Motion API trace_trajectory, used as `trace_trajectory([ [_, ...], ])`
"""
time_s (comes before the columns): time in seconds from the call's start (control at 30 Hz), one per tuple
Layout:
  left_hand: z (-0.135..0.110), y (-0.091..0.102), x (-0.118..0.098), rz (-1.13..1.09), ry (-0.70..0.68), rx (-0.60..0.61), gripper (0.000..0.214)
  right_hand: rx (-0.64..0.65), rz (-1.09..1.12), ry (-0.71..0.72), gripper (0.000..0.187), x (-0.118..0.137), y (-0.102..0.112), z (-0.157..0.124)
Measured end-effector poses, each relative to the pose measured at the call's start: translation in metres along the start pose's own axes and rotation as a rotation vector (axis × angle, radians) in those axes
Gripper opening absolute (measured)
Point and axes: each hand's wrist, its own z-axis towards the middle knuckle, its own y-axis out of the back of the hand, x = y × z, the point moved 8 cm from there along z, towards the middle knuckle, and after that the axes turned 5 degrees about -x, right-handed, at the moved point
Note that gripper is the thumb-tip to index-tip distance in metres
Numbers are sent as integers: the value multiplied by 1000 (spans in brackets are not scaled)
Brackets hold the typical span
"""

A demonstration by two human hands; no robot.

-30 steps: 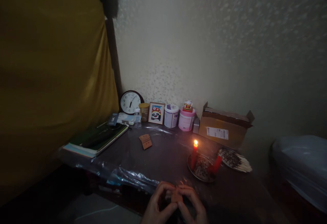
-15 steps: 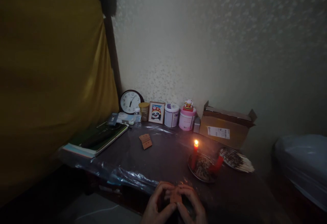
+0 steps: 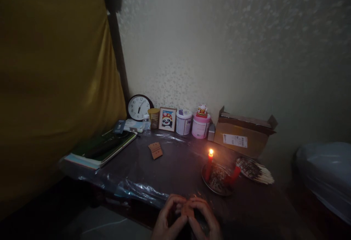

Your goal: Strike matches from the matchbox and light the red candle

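Observation:
Between both hands, low in the view at the table's front edge, is a small brown piece that looks like folded card or leather [image 3: 188, 210]. My left hand [image 3: 170, 216] grips its left side with thumb and fingers. My right hand [image 3: 205, 214] pinches it from the right. A similar brown piece [image 3: 155, 150], creased across the middle, lies on the dark table [image 3: 175, 170]. To the right of my hands a lit red candle [image 3: 210, 161] stands upright on a round metal plate [image 3: 204, 181]. Another red candle [image 3: 235, 173] leans over that plate, unlit.
A second plate with cotton swabs [image 3: 256, 170], many dark-tipped, lies at the right. Along the wall stand a clock [image 3: 139, 107], a framed panda picture [image 3: 167, 119], two tins [image 3: 183, 122] and a cardboard box [image 3: 242, 134]. Books [image 3: 101, 148] lie at the left.
The view has shifted very slightly. Both hands keep hold of the brown piece in nearly the same place, and nothing on the table has moved.

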Motion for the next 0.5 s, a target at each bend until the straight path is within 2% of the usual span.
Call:
trace_trajectory([
  [0.33, 3, 2, 7, -25, -3, -43, 30, -14, -18, -4, 28, 0, 2, 2],
  [0.4, 3, 0, 8, -83, 8, -22, 30, -25, -18, -1, 27, -1, 3, 2],
  [0.5, 3, -6, 13, -208, 96, 35, 36, -37, -2, -5, 23, -4, 4, 1],
])
